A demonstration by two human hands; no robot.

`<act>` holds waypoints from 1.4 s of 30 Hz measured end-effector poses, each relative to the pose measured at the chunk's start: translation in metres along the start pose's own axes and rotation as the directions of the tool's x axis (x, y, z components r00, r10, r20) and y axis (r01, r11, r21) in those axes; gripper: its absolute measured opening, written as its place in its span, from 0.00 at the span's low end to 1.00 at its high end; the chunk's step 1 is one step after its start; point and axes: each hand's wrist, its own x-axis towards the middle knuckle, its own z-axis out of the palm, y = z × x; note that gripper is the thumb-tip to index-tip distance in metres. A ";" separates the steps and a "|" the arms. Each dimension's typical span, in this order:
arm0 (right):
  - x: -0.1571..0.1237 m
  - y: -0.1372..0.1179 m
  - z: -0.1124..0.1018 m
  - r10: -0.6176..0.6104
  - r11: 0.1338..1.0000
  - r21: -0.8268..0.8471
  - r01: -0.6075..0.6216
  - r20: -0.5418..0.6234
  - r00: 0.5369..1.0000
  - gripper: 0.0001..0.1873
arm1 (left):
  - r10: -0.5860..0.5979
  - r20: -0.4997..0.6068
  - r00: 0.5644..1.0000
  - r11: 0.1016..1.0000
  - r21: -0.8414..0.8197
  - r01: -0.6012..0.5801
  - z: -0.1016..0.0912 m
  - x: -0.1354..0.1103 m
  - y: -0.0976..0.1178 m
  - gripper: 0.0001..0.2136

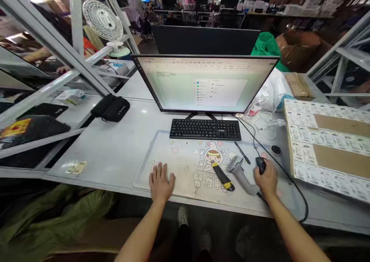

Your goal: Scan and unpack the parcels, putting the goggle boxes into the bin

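Note:
My left hand lies flat on the pale desk mat, fingers spread, holding nothing. On the right side of the mat, my right hand is wrapped over a black computer mouse. Just left of that hand lies a grey barcode scanner. Beside it is a black-and-yellow utility knife, and a black pen rests above them. A black keyboard stands beyond, in front of a lit monitor with a window open on a pale screen.
A large stack of printed label sheets stands at the right. A black pouch sits at the left, near a metal frame with a white fan. White cable coils behind the mouse. A person is in the background.

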 end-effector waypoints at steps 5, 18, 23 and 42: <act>-0.002 -0.001 -0.002 -0.023 1.000 -0.003 0.023 0.030 0.999 0.28 | -0.014 0.006 1.000 1.000 0.005 0.014 0.000 0.001 0.000 0.30; -0.001 -0.003 -0.003 -0.059 0.998 -0.024 0.059 0.006 0.998 0.29 | -0.028 0.039 0.999 1.000 0.014 0.028 -0.002 0.001 0.002 0.31; -0.001 -0.002 -0.002 -0.027 1.000 -0.010 0.027 -0.009 1.000 0.29 | -0.027 0.034 0.999 1.000 0.014 0.027 -0.003 0.001 0.002 0.31; -0.002 -0.001 -0.004 -0.040 0.999 -0.019 0.040 0.005 0.999 0.27 | -0.025 0.023 0.999 1.000 -0.014 0.025 -0.002 0.000 0.000 0.30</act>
